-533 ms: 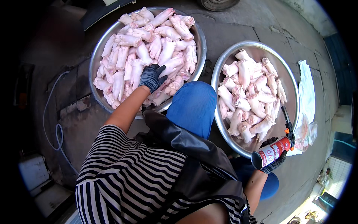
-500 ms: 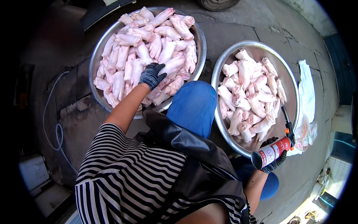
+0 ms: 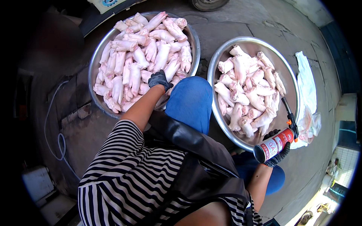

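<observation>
Pale pig's trotters (image 3: 121,62) are heaped in a big round metal basin (image 3: 195,49) on the left. My left hand (image 3: 160,80), in a dark grey knit glove, is down in the near right part of this heap, its fingers curled over a trotter; the fingertips are hidden. To the right, a second metal basin (image 3: 290,81) holds a smaller heap of trotters (image 3: 247,88). By that basin's near right rim, my gloved right hand (image 3: 278,155) is wrapped round a red and white gas canister torch (image 3: 274,145). Its black nozzle points up and away; no flame shows.
A white plastic sheet (image 3: 306,81) and a clear bag (image 3: 311,126) lie right of the second basin. A grey hose (image 3: 60,143) curls over the paving on the left. My blue-clad knee (image 3: 189,103) stands between the basins. A wheel (image 3: 208,3) shows at the far edge.
My left hand has shifted right and nearer to me over the trotters, and its fingers are more curled. The right hand keeps the torch beside the basin. The whole view has shifted slightly.
</observation>
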A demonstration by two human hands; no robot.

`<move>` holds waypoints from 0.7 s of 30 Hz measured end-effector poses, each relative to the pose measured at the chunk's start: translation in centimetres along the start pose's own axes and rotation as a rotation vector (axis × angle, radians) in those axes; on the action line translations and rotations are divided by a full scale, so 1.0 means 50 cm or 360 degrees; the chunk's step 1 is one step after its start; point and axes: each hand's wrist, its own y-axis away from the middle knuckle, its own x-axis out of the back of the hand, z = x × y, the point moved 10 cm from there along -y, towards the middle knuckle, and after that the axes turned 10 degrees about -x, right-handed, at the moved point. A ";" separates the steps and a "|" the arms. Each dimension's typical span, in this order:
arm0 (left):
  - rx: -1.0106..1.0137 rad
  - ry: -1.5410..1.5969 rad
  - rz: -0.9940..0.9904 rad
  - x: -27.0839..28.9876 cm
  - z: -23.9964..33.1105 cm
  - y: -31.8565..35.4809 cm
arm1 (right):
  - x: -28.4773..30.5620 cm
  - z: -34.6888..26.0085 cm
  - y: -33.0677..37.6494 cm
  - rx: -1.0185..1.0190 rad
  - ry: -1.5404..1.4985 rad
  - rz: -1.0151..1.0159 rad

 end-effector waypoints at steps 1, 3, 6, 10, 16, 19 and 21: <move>0.0001 -0.0003 0.0010 0.003 0.003 -0.004 | 0.001 -0.001 0.002 0.0010 0.0010 0.0024; 0.0000 0.0171 -0.0102 -0.003 -0.002 -0.023 | -0.004 -0.009 0.008 0.0036 0.0021 0.0067; -0.0058 0.0543 -0.0120 -0.011 -0.049 -0.057 | -0.005 -0.014 0.024 0.0000 -0.0001 0.0063; -0.0187 0.2081 -0.0290 0.024 0.010 -0.057 | -0.005 -0.032 0.047 0.0091 -0.0031 0.0054; -0.1046 0.3682 -0.1337 0.291 0.299 0.115 | -0.023 -0.053 0.070 0.0219 -0.0100 0.0101; -0.1089 0.3503 -0.1274 0.308 0.355 0.119 | -0.021 -0.050 0.068 0.0229 -0.0200 0.0127; -0.0619 0.3201 -0.0845 0.282 0.390 0.106 | -0.031 -0.054 0.082 0.0237 -0.0152 0.0182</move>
